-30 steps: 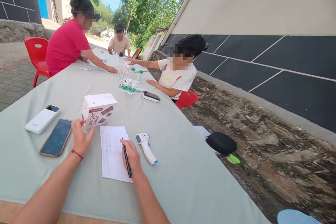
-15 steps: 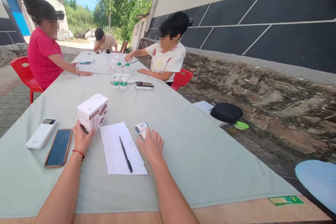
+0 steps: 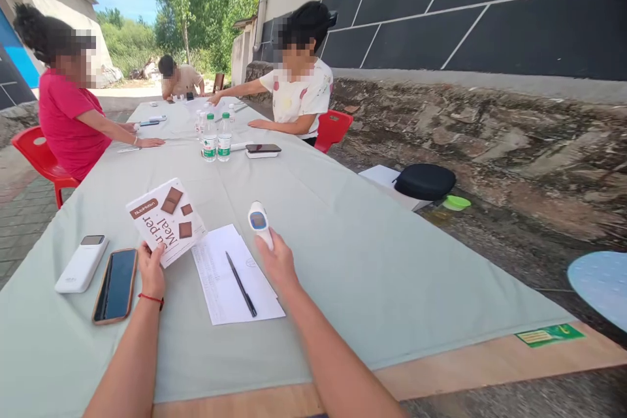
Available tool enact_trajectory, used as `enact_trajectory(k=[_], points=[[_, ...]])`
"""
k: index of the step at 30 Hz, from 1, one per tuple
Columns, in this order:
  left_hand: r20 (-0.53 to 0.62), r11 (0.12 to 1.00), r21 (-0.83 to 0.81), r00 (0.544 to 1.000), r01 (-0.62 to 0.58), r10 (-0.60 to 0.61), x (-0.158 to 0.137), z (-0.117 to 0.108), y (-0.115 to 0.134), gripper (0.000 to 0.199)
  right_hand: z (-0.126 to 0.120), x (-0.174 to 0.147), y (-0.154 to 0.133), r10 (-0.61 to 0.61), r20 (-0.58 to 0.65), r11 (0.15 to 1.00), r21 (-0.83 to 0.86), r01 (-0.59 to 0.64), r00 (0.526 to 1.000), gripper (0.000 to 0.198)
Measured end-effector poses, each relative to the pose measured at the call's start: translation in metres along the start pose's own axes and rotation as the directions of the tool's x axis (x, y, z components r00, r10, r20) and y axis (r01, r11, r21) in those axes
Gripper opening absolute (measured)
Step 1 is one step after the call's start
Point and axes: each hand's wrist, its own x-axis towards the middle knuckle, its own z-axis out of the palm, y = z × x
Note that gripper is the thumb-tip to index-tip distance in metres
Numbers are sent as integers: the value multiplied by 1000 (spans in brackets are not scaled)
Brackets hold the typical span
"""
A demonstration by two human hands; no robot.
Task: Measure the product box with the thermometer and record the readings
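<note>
My left hand (image 3: 153, 269) is closed on the lower corner of a white box (image 3: 169, 219) printed with brown chocolate squares and "Meal". The box is tilted, its printed front turned toward me. My right hand (image 3: 279, 261) wraps round the handle of a white and blue infrared thermometer (image 3: 258, 219), its small screen facing me. Between my hands lie sheets of paper (image 3: 215, 297) with a black pen (image 3: 241, 284) across them. Left of my left hand are a phone (image 3: 115, 286) in an orange-brown case and a white power bank (image 3: 82, 264).
Water bottles (image 3: 209, 138) with green caps stand mid-table, beside a phone on a white block (image 3: 263, 151). People sit along both sides and at the far end. A black case (image 3: 425, 181) and a blue stool (image 3: 600, 287) are off the table's right side.
My left hand has turned the box so its printed front faces me. My right hand has gripped the thermometer and raised it upright. The camera view has shifted slightly to the right.
</note>
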Motion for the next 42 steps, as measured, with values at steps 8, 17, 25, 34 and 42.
enact_trajectory(k=[8, 17, 25, 34, 42], points=[[179, 980, 188, 984, -58, 24, -8, 0, 2, 47, 26, -38, -74, -37, 484, 766, 576, -286, 874, 27], [265, 955, 263, 962, -136, 64, -15, 11, 17, 47, 55, -47, -69, 55, 488, 682, 619, -390, 871, 37], [324, 951, 228, 937, -209, 128, -21, 13, 22, 54, 55, -53, -55, -20, 440, 748, 603, -279, 898, 37], [376, 950, 219, 918, -222, 128, -22, 9, 23, 56, 54, -53, -58, -47, 427, 745, 617, -253, 903, 36], [407, 946, 211, 902, -245, 142, -23, 6, 18, 58, 57, -53, -51, -43, 461, 699, 648, -303, 886, 39]])
